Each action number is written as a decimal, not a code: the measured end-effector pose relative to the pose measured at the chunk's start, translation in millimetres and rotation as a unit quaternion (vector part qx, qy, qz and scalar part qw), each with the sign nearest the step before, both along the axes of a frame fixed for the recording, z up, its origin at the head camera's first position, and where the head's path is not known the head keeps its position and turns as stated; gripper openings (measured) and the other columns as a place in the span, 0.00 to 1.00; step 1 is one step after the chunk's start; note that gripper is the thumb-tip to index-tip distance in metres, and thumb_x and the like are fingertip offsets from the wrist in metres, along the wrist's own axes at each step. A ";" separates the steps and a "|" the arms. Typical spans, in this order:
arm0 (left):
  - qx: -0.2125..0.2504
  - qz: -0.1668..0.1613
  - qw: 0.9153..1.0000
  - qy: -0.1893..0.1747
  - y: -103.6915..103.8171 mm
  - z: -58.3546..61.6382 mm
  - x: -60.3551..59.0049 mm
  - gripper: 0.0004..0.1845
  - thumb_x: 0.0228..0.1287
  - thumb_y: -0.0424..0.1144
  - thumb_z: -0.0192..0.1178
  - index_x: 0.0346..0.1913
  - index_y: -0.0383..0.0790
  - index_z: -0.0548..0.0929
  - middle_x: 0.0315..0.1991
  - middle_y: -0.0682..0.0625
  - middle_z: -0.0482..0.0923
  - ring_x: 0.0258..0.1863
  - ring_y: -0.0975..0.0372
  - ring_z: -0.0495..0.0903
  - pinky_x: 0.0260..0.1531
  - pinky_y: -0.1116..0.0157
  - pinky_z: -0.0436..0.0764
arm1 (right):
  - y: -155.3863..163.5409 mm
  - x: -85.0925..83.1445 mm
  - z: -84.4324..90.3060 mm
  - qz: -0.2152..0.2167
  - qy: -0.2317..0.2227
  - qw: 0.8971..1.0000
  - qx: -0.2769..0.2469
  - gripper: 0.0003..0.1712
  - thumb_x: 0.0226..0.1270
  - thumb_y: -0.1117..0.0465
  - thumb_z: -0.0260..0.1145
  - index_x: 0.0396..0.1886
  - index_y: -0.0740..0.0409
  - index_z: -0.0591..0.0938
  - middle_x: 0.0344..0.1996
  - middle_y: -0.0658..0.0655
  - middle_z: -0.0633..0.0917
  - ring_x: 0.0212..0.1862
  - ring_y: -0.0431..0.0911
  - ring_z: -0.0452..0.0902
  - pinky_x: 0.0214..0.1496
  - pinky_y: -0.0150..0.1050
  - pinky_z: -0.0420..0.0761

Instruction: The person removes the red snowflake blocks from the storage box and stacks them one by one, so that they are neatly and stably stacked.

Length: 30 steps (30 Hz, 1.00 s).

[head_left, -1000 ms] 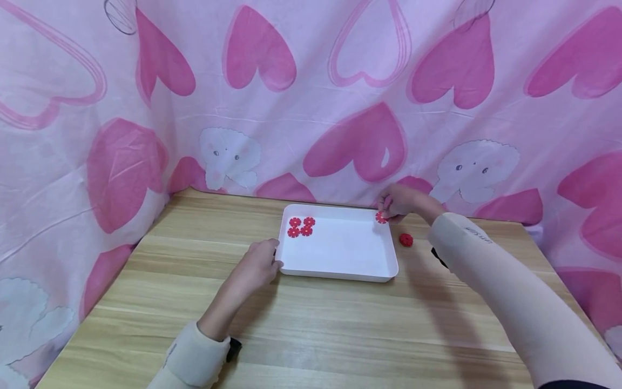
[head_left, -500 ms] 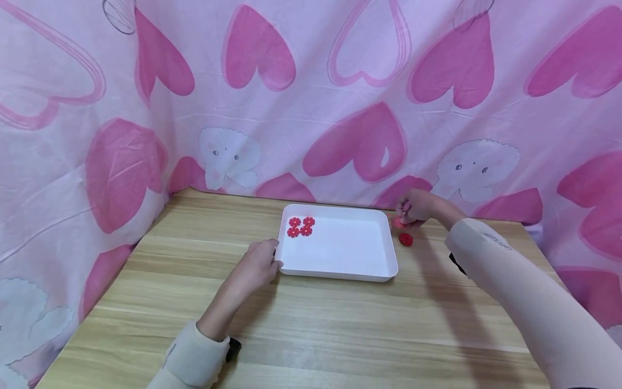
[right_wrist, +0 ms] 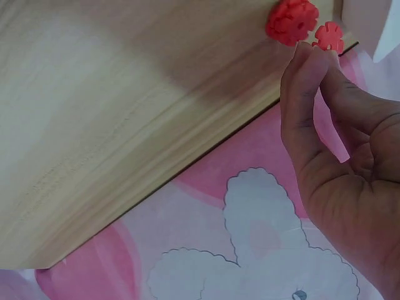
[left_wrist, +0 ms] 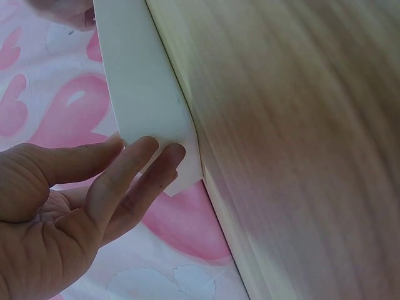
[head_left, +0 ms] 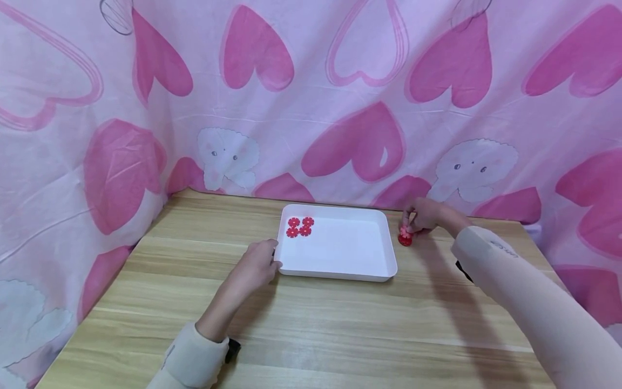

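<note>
— Four red flower-shaped discs (head_left: 299, 226) lie in a square cluster in the far left corner of the white tray (head_left: 340, 259). What does the left hand do?

— The left hand (head_left: 255, 266) rests at the tray's near left corner. The left wrist view shows its fingers (left_wrist: 128, 175) straight and a little apart, their tips pressed against the tray's outer wall (left_wrist: 147, 94); nothing is held in them.

— And the right hand?

— The right hand (head_left: 424, 216) is on the desk (head_left: 311, 324) just beside the tray's far right corner. In the right wrist view, thumb and forefinger are together, pinching a small red flower disc (right_wrist: 329, 36) by its edge, the fingers (right_wrist: 300, 94) bent around it.

— Where is that piece relative to other things?

— Right next to a thicker red gear-like piece (right_wrist: 291, 20), which lies on the desk outside the tray, near the desk's back edge. From the head view the two reds overlap at (head_left: 405, 237), so whether they touch cannot be told.

— What stands behind?

— Pink cloth with hearts and white cartoon animals (head_left: 369, 140) hangs around the desk on the back and both sides. Both forearms wear cream sleeves (head_left: 510, 286).
</note>
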<state>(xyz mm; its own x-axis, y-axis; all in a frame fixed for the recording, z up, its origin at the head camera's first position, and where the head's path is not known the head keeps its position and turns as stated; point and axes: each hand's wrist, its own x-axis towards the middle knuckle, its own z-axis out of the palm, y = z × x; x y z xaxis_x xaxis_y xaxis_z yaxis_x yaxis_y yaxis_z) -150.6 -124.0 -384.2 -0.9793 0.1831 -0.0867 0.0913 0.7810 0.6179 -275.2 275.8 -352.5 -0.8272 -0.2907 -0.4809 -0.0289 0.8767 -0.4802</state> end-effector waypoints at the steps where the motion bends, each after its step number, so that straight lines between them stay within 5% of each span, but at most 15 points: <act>1: 0.001 0.001 1.000 -0.001 -0.1 0.0 0.1 0.13 0.63 0.25 0.65 0.50 0.25 0.80 0.36 0.41 0.82 0.32 0.56 0.76 0.28 0.66 0.79 | 0.4 0.3 -1.3 -0.001 0.000 1.000 -0.001 0.04 0.63 0.75 0.66 0.36 0.68 0.79 0.34 0.62 0.79 0.32 0.47 0.80 0.35 0.43 0.86; 22: 0.003 0.001 1.000 -0.005 0.2 -0.5 -0.1 0.15 0.64 0.26 0.64 0.52 0.24 0.80 0.39 0.40 0.83 0.33 0.56 0.77 0.29 0.65 0.80 | 6.4 4.6 -17.3 -0.019 -0.004 1.000 -0.013 0.07 0.62 0.72 0.68 0.38 0.69 0.79 0.29 0.59 0.81 0.27 0.44 0.81 0.32 0.42 0.86; 30: 0.001 0.000 1.000 -0.008 0.9 0.2 -0.6 0.18 0.63 0.26 0.65 0.56 0.24 0.79 0.45 0.37 0.84 0.35 0.56 0.78 0.30 0.65 0.80 | 4.7 2.1 -7.1 -0.011 0.019 1.000 -0.013 0.07 0.63 0.70 0.67 0.39 0.71 0.81 0.29 0.58 0.84 0.27 0.44 0.82 0.33 0.43 0.86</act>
